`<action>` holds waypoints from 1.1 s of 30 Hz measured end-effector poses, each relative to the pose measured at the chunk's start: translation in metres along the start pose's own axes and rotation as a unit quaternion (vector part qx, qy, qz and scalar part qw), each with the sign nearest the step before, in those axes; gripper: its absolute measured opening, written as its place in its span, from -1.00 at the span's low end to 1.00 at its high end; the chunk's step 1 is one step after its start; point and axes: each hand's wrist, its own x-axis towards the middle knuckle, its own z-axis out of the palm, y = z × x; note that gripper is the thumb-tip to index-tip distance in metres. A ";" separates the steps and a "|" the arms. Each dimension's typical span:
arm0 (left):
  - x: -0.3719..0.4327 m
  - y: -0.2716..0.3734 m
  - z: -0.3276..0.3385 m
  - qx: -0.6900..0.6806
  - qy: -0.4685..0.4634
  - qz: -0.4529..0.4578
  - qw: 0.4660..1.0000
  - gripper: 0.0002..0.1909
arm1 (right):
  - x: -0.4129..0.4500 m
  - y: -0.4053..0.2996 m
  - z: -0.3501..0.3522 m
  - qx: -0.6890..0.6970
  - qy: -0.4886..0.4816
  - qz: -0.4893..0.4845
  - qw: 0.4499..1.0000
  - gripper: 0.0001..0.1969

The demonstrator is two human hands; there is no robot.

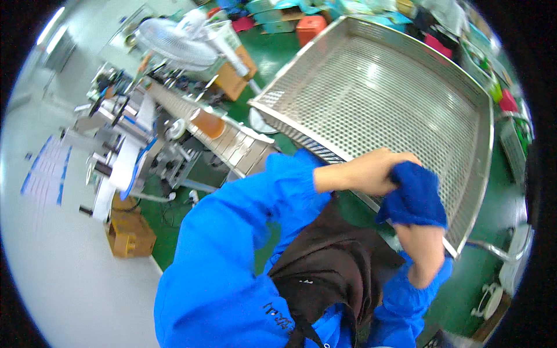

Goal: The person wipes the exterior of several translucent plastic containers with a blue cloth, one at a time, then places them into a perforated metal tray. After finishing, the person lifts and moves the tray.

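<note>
Above the near edge of a perforated metal tray [348,95], both my hands are at a dark blue cloth [415,195]. My left hand [376,172] grips the cloth at its upper left side. The cloth covers most of my right hand [420,232], whose wrist comes out below it; its fingers are hidden. On the slatted conveyor to the left stands a container with amber-brown contents [209,123], apart from my hands.
A labelling machine [126,161] and the slatted conveyor [246,150] stand at left. Beyond them is a white pedestal fan [178,43]. A red stool [310,29] is behind the tray, and a cardboard box [130,235] lies on the floor.
</note>
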 end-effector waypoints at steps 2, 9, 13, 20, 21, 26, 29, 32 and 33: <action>0.012 0.002 -0.023 0.042 0.015 -0.035 0.998 -0.60 | -0.028 0.015 -0.014 -0.043 -0.011 0.043 0.998 -0.50; 0.027 -0.040 -0.245 -0.001 0.269 -0.170 0.948 -0.54 | -0.056 0.081 0.003 0.123 0.060 0.234 0.963 -0.63; -0.047 -0.049 -0.453 0.114 0.481 -0.204 0.845 -0.84 | -0.066 0.127 0.041 0.121 0.053 0.277 0.952 -0.71; -0.153 -0.045 -0.535 0.309 0.508 -0.172 0.785 -0.78 | -0.103 0.184 0.080 0.062 0.107 0.354 0.927 -0.75; -0.158 -0.045 -0.526 0.161 0.605 -0.135 0.768 -0.78 | -0.106 0.188 0.083 0.021 0.099 0.355 0.929 -0.75; -0.210 -0.051 -0.523 0.168 0.698 -0.253 0.648 -0.73 | -0.091 0.174 0.101 -0.136 0.115 0.316 0.932 -0.79; -0.182 -0.037 -0.505 0.125 0.531 -0.266 0.795 -0.69 | -0.090 0.177 0.110 -0.240 0.117 0.295 0.917 -0.79; -0.139 -0.028 -0.500 0.085 0.504 -0.234 0.827 -0.72 | -0.091 0.178 0.112 -0.274 0.109 0.325 0.898 -0.79; -0.125 -0.032 -0.501 0.070 0.500 -0.215 0.836 -0.73 | -0.092 0.179 0.112 -0.280 0.109 0.325 0.897 -0.79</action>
